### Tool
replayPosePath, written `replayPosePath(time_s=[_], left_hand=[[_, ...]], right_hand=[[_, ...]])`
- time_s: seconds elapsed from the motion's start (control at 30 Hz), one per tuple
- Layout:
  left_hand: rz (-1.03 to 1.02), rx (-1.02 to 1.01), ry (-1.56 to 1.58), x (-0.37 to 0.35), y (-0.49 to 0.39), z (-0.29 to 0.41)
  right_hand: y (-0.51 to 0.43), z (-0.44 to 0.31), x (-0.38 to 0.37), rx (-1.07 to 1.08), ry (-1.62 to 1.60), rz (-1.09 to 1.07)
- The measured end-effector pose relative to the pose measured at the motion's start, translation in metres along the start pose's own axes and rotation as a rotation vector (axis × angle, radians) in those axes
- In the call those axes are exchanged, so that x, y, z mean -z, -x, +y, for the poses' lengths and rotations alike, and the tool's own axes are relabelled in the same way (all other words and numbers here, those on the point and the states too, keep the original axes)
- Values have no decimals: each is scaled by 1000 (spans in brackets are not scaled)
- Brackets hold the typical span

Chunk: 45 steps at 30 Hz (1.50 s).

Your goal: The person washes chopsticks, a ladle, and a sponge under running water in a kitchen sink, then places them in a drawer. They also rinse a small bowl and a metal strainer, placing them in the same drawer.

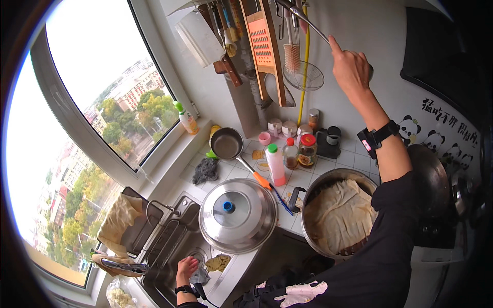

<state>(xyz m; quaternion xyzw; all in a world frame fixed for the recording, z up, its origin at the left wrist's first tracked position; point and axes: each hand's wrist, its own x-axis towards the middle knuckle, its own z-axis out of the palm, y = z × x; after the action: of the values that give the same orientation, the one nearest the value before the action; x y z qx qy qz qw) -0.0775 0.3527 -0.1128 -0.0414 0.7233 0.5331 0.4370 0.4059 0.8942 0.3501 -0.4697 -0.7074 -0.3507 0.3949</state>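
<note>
My right hand [350, 69] is raised before the wall, its fingers closed around a long-handled metal utensil [308, 20] and its index finger stretched along the handle. Most of the utensil's other end is hidden behind the hand. My left hand [187, 265] hangs over the stainless steel sink [169, 269], fingers loosely curled; whether anything lies in it cannot be made out. Just beside it are a grey cloth [199, 275] and a yellowish cloth [218, 263]. Below my right arm stands a large steel pot [308, 227] lined with a pale steamer cloth [337, 213].
A domed steel lid [250, 231] rests partly over the sink edge, near a small saucepan [227, 144]. Bottles and jars [307, 150] line the counter's back. A cleaver [200, 38], grater [262, 42] and wire strainer [308, 77] hang on the wall. A wok [427, 184] stands right.
</note>
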Motion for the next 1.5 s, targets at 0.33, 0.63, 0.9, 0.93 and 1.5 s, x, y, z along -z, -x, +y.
replayPosePath(time_s=[0.33,0.63,0.9,0.93,1.5], left_hand=[[7,-5,39,28,7,-20],[-32,11,37,75,20,-49],[5,57,-30,140,6,-68],[-11,72,-65,146,4,-72],[-456,-176,-841,103,-67,-127]], right_hand=[[31,-25,-30,-111,-347,-275],[55,-8,-52,238,-526,-635],[83,-118,119,106,-669,-901],[96,-148,135,106,-678,-924],[346,-441,121,-39,-1293,-1738]])
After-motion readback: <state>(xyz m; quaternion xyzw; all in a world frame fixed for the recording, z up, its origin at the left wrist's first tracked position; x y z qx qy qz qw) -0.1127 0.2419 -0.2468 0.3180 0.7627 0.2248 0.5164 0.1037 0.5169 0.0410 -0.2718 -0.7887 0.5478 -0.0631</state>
